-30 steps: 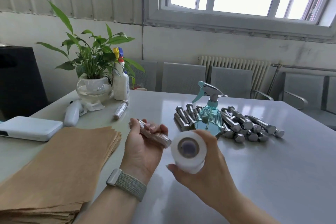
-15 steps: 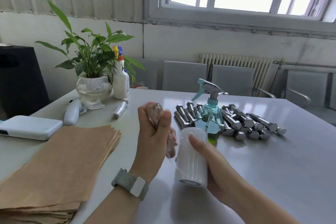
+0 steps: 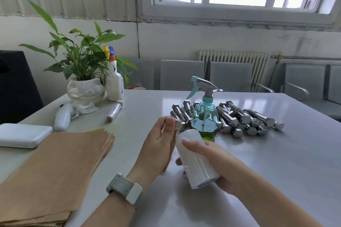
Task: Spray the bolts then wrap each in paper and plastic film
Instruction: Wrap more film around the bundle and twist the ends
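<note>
One film roll [image 3: 197,158] gripped in R hand [image 3: 217,167], one wrapped bolt [image 3: 174,134] in L hand [image 3: 158,145].

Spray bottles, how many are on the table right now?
2. The teal clear plastic trigger spray bottle stands in front of the steel bolt pile; the white trigger bottle stands beside the potted plant.

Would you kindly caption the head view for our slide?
Left hand holds a paper-wrapped bolt against the plastic film roll gripped by the right hand, before loose bolts.
</note>
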